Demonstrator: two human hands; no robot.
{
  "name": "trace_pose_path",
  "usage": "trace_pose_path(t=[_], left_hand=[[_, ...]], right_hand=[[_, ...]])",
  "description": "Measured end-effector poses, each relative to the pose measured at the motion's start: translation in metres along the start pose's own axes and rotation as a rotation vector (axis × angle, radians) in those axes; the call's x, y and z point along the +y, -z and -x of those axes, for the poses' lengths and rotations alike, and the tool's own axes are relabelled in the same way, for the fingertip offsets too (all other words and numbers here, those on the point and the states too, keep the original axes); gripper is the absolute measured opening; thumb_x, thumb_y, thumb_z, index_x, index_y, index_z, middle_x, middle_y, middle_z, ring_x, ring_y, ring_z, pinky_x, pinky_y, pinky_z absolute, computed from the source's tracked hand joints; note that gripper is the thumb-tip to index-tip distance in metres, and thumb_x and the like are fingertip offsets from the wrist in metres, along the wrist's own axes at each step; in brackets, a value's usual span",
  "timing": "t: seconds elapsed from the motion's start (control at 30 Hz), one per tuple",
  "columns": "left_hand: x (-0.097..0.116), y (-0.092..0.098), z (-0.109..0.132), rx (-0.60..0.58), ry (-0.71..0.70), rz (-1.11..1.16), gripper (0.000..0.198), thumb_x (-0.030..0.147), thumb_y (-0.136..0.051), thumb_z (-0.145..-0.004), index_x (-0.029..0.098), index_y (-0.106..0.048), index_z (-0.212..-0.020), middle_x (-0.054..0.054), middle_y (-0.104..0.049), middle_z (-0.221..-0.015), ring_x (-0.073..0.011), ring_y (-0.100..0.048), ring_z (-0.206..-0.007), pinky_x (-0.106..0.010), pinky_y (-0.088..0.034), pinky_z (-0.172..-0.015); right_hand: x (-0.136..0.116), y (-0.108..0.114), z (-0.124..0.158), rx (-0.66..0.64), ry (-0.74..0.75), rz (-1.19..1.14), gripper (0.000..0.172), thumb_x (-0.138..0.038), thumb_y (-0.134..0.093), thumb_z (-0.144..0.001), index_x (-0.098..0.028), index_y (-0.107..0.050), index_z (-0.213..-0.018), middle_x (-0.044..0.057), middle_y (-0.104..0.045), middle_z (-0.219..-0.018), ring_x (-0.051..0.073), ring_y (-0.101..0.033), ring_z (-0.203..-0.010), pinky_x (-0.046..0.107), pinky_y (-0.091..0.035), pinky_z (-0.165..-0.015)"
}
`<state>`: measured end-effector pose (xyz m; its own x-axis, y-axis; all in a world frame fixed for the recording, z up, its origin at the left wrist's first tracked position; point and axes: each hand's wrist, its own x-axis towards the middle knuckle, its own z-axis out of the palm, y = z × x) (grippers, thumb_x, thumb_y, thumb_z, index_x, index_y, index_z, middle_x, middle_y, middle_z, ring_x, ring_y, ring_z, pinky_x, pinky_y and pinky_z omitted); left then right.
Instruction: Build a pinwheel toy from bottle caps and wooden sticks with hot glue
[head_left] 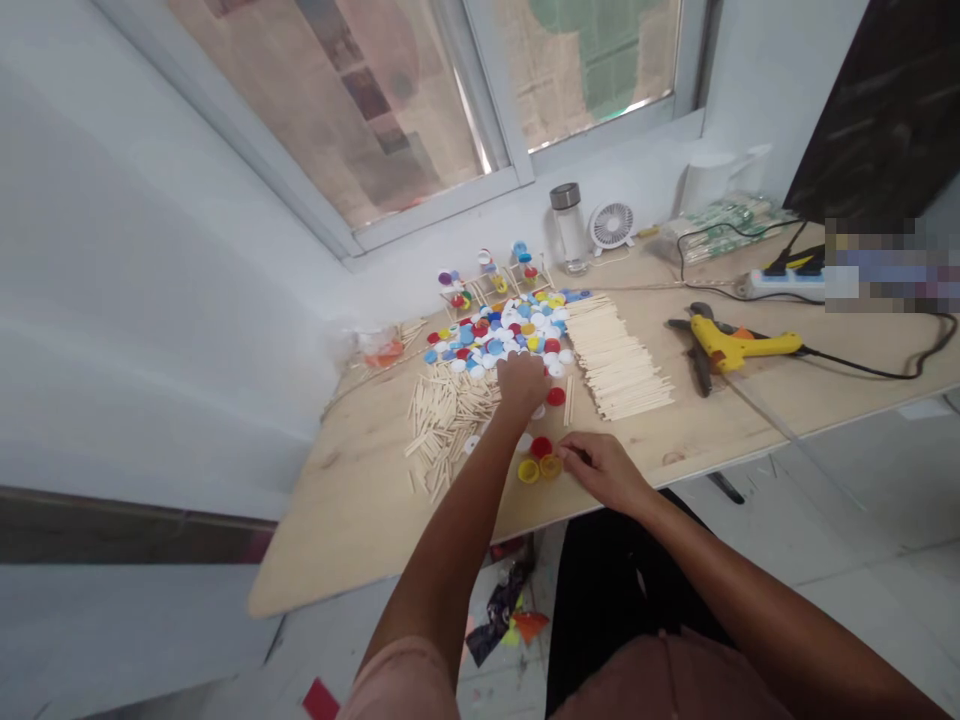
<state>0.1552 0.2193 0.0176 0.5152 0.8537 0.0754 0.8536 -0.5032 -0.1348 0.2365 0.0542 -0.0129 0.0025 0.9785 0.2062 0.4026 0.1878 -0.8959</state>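
My left hand (523, 383) reaches over the near edge of a pile of colourful bottle caps (495, 347), its fingers curled down. Whatever is under its fingertips is hidden. My right hand (606, 468) rests near the table's front edge with its fingers drawn together; I cannot make out anything between them. Just left of its fingertips lie a red cap (541, 447) and two yellow caps (529, 471). Another red cap (556, 397) sits just right of my left hand. Loose wooden sticks (446, 415) are heaped to the left, and a neat row of longer sticks (619, 360) lies to the right.
A yellow glue gun (739, 345) stands at the right, its black cord running to a power strip (787, 284). Along the back are small stick-and-cap structures (491, 280), a glass bottle (570, 230), a small fan (613, 226) and a plastic pack (724, 225).
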Motion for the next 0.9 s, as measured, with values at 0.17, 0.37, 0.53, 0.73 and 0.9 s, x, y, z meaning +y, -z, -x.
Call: trace_pose_path(t=[0.17,0.37,0.53,0.73,0.9], left_hand=[[0.008,0.000,-0.005,-0.017,0.010,-0.024,0.022,0.019,-0.052,-0.079,0.016,-0.067,-0.096,-0.014,-0.065,-0.099,-0.0300,-0.051,-0.105,-0.042,-0.037,-0.086],[0.005,0.005,0.002,0.010,-0.007,0.000,0.020,0.020,-0.050,-0.081,0.016,-0.066,-0.090,-0.014,-0.064,-0.097,-0.0299,-0.051,-0.105,-0.042,-0.036,-0.085],[-0.011,0.016,0.013,0.037,0.067,0.035,0.020,0.025,-0.046,-0.084,0.017,-0.065,-0.086,-0.012,-0.063,-0.097,-0.0294,-0.053,-0.102,-0.040,-0.039,-0.081],[-0.021,0.019,0.013,-0.018,0.104,0.099,0.016,0.029,-0.050,-0.083,0.019,-0.062,-0.087,-0.006,-0.065,-0.092,-0.0207,-0.059,-0.088,-0.030,-0.043,-0.070],[-0.009,0.011,0.006,-0.076,0.073,0.121,0.015,0.028,-0.052,-0.082,0.022,-0.061,-0.093,-0.004,-0.067,-0.087,-0.0200,-0.061,-0.084,-0.029,-0.043,-0.068]], right_hand=[[0.000,0.000,0.000,0.000,0.001,-0.002,0.024,-0.028,-0.047,-0.087,-0.017,-0.064,-0.075,-0.002,-0.056,-0.058,0.011,-0.046,-0.054,0.022,-0.030,-0.052],[0.000,0.000,-0.001,0.006,0.001,0.001,0.024,-0.029,-0.047,-0.087,-0.017,-0.065,-0.077,-0.002,-0.056,-0.058,0.011,-0.046,-0.053,0.021,-0.030,-0.051],[-0.001,0.000,-0.001,0.002,-0.003,0.000,0.024,-0.029,-0.048,-0.087,-0.017,-0.066,-0.077,-0.002,-0.056,-0.058,0.010,-0.047,-0.053,0.021,-0.030,-0.051],[-0.001,0.000,0.000,0.001,-0.007,0.011,0.025,-0.028,-0.047,-0.088,-0.017,-0.065,-0.076,-0.002,-0.055,-0.058,0.010,-0.046,-0.054,0.022,-0.030,-0.052],[0.000,-0.001,0.000,0.000,-0.010,0.017,0.024,-0.028,-0.047,-0.088,-0.017,-0.065,-0.077,-0.002,-0.056,-0.059,0.011,-0.047,-0.054,0.022,-0.031,-0.053]])
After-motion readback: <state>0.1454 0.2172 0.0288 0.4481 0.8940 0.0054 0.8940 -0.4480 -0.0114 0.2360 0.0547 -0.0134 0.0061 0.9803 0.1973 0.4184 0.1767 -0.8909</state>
